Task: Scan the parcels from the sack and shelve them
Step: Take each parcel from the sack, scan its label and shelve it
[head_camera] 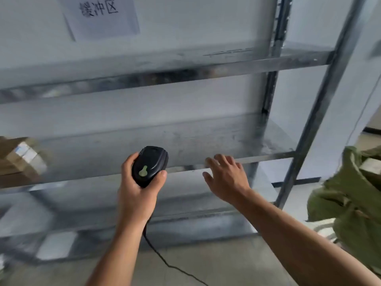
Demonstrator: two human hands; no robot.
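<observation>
Two risks: the left hand [138, 188] grips the scanner [149, 166], whose trailing cable [165, 263] could snag; the right hand [225, 178], spread and empty at the shelf [206, 137] edge, sits apart from the sack [350, 193] at right, so a hasty reach may fumble

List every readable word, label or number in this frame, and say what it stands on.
"缓冲区": printed in black on the white paper sign at the top.
Label on the cardboard parcel, far left: too blurred to read.
Scanner: only a green mark, no readable text.
</observation>
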